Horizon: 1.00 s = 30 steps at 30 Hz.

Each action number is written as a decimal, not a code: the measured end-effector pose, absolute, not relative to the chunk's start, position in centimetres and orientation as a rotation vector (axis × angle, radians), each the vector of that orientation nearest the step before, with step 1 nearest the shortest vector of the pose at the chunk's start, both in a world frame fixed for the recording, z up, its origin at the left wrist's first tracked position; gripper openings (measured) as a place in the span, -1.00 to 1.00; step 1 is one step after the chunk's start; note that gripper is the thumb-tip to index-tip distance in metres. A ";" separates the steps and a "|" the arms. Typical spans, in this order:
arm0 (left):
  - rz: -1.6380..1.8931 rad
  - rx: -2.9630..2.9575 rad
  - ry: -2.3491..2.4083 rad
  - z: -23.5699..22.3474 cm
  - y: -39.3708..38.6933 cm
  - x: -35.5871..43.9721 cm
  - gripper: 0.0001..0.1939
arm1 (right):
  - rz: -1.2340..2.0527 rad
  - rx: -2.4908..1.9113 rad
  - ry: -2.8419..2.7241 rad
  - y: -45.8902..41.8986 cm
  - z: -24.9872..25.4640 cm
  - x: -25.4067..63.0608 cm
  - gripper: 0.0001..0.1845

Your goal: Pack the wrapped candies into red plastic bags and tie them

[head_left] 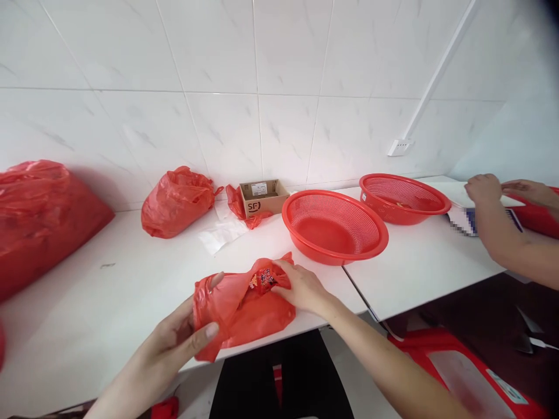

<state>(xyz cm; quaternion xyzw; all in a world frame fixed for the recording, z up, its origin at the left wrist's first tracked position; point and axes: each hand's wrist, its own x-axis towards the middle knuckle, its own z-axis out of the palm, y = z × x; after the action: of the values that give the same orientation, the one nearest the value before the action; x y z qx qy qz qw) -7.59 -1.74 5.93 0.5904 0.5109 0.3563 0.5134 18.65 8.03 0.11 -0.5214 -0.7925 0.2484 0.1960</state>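
Note:
A red plastic bag lies at the front edge of the white table, right before me. My left hand grips its left end, thumb in front and the other fingers partly hidden behind or under the film. At the bag's right side, my right hand is closed on the plastic by the opening. Between the folds shows a red packet with dark printed characters; most of it is hidden inside. Whether my right fingers also touch this packet, I cannot tell.
Behind the bag stand a red plastic basket, a second red basket and a cardboard box. Filled red bags sit along the tiled wall. At right, another person's hands hold something white.

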 end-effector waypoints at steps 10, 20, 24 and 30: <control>0.973 1.257 1.303 6.2 -1.6 -6.4 -0.17 | 0.409 -1.456 -2.399 10.9 -2.6 15.8 -0.34; 1.057 1.302 1.388 5.9 -0.8 -7.1 -0.19 | 0.722 -1.014 -2.140 8.4 1.6 17.9 -0.62; 1.063 1.344 1.563 6.8 -0.8 -9.5 -0.47 | 0.868 -0.937 -1.572 8.6 5.3 20.5 -0.76; 1.560 1.196 1.371 11.0 1.4 -10.5 -0.79 | 0.923 -0.820 -1.394 10.1 11.8 21.9 -0.75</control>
<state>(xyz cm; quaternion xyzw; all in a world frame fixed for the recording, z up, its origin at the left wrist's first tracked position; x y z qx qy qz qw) -10.53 1.41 11.03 0.4649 0.5329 0.6064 0.3637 21.88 10.07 11.77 -0.3532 -0.6005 0.3977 0.5971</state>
